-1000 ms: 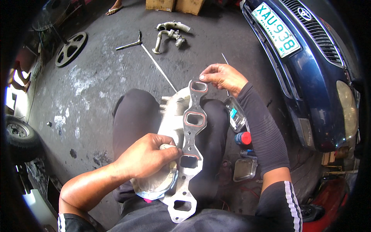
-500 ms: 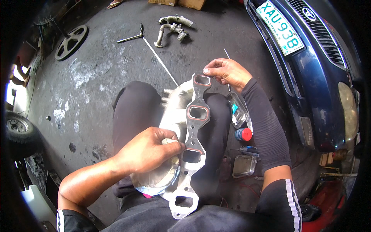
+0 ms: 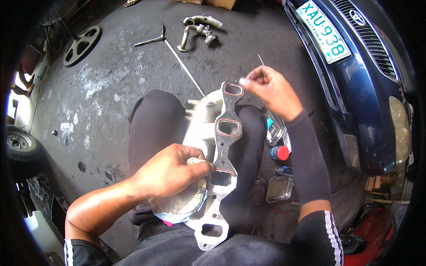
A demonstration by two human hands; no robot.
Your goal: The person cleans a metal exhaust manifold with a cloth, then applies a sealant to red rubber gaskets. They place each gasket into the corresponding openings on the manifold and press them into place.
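A silvery intake manifold (image 3: 199, 126) lies across my lap, its long port flange (image 3: 214, 201) facing up. A dark gasket (image 3: 226, 142) with reddish seal rings covers the flange's far part. Toward me the flange shows bare metal around its ports. My left hand (image 3: 175, 170) is closed around the manifold's near left part, its thumb pressing at the gasket's near end. At the gasket's far right corner, my right hand (image 3: 273, 91) has thumb and fingers pinched together. Whether anything is between these fingertips is hidden.
Pipe fittings (image 3: 198, 33), an angled wrench (image 3: 153, 39) and a thin rod (image 3: 184, 68) lie on the floor ahead. A red-capped container (image 3: 279, 153) and a metal tray (image 3: 279, 189) sit right of my knee. A blue car's bumper (image 3: 355, 106) bounds the right; a tyre (image 3: 22, 146) stands left.
My right hand has shifted slightly right and turned at the wrist, its fingertips staying near the gasket's far end. My left hand and the manifold have hardly moved.
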